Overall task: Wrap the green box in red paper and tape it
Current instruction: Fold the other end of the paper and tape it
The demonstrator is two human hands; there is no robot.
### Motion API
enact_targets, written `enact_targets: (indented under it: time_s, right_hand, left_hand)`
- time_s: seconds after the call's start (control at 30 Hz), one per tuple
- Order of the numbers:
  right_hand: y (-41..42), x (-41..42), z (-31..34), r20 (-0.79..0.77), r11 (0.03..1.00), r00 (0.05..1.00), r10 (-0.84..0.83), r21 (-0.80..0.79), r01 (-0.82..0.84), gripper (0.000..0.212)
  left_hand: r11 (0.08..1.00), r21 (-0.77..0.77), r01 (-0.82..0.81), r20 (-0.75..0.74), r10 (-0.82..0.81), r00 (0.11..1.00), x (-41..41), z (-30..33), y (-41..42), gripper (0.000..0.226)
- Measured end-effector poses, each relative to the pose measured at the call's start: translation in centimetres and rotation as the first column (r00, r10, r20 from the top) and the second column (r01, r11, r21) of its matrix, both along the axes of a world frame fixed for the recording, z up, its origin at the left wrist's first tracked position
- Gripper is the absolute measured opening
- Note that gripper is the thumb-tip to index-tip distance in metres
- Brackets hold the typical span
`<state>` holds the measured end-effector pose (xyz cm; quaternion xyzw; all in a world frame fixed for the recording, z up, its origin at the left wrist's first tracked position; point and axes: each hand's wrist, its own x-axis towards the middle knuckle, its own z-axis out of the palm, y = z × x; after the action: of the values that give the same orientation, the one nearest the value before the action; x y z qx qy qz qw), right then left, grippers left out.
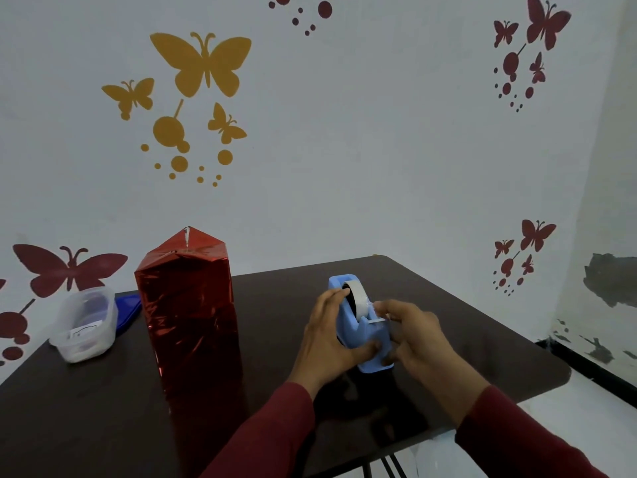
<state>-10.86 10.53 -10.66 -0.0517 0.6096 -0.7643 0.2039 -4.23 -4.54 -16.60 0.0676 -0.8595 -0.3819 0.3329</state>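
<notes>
On the left half of the table (448,326), the box (189,322) is standing upright on its end, fully covered in shiny red paper (193,291), with no green showing. Its top is folded up into a peak, and a pale sliver, likely tape, is showing at the very tip. Standing it on end is probably keeping that folded top within easy reach for sealing.

Just to its right, well apart from it, both hands are working on the blue tape dispenser (362,326). The left hand (327,339) is wrapping its grip round the dispenser's body, fingers over the side by the roll and thumb low at the front, seemingly steadying it so it doesn't slide. The right hand (417,336) is coming in at the cutter end with fingers curled, its grip apparently pinching at the loose white tape end (377,319); how firmly it has hold of the tape is hard to tell. So a fresh strip looks to be the step in hand, presumably for that top fold.

Farther left, a clear plastic tub (86,322) is sitting near the table's edge, with a blue lid (129,310) lying flat behind it.
</notes>
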Motion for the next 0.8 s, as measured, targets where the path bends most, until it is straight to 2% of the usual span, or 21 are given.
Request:
enact_targets:
  time_s: [0.13, 0.23, 0.3, 0.5, 0.57, 0.63, 0.67, 0.73, 0.8]
  right_hand:
    - [0.7, 0.9, -0.9, -0.025, 0.999, 0.999, 0.025, -0.031, -0.025, 0.021]
    - [1.4, 0.9, -1.6, -0.049, 0.997, 0.996, 0.079, 0.01, -0.079, 0.015]
    - [1.8, 0.6, -2.1, -0.075, 0.993, 0.991, 0.114, 0.053, -0.11, 0.02]
    - [1.6, -0.9, -3.3, -0.162, 0.987, 0.976, 0.147, 0.082, -0.135, 0.019]
    - [1.6, -1.0, -3.8, -0.254, 0.981, 0.957, 0.137, 0.172, -0.094, 0.007]
    - [2.2, -0.2, -4.4, -0.415, 0.925, 0.888, 0.199, 0.38, -0.03, 0.016]
    - [2.5, 0.1, -4.9, -0.456, 0.91, 0.864, 0.211, 0.414, -0.004, 0.018]
    - [3.3, 0.3, -5.8, -0.472, 0.956, 0.858, 0.202, 0.285, -0.068, 0.014]
    - [3.6, 0.3, -5.8, -0.363, 0.994, 0.925, 0.11, 0.021, -0.11, 0.013]
  left_hand:
    - [0.999, -0.04, 0.036, 0.009, -0.036, 0.999, 0.2, 0.1, 0.0, 0.096]
    - [0.997, 0.012, 0.071, -0.01, -0.071, 0.997, 0.2, -0.1, -0.3, 0.084]
    - [0.996, 0.05, 0.077, -0.025, -0.076, 0.997, 0.4, -0.1, -0.3, 0.079]
    - [0.993, 0.089, 0.078, -0.053, -0.073, 0.996, 0.6, 0.2, -0.1, 0.077]
    - [0.993, 0.091, 0.071, -0.059, -0.066, 0.996, 0.7, 0.2, -0.1, 0.076]
    - [0.994, 0.089, 0.06, -0.065, -0.054, 0.996, 0.8, 0.2, -0.1, 0.075]
    - [0.994, 0.09, 0.061, -0.073, -0.054, 0.996, 0.8, 0.2, -0.1, 0.074]
    - [0.996, 0.067, 0.064, -0.114, -0.056, 0.992, 1.1, 0.3, 0.1, 0.069]
    - [0.998, -0.026, 0.055, -0.161, -0.058, 0.985, 1.3, 0.2, 0.2, 0.061]
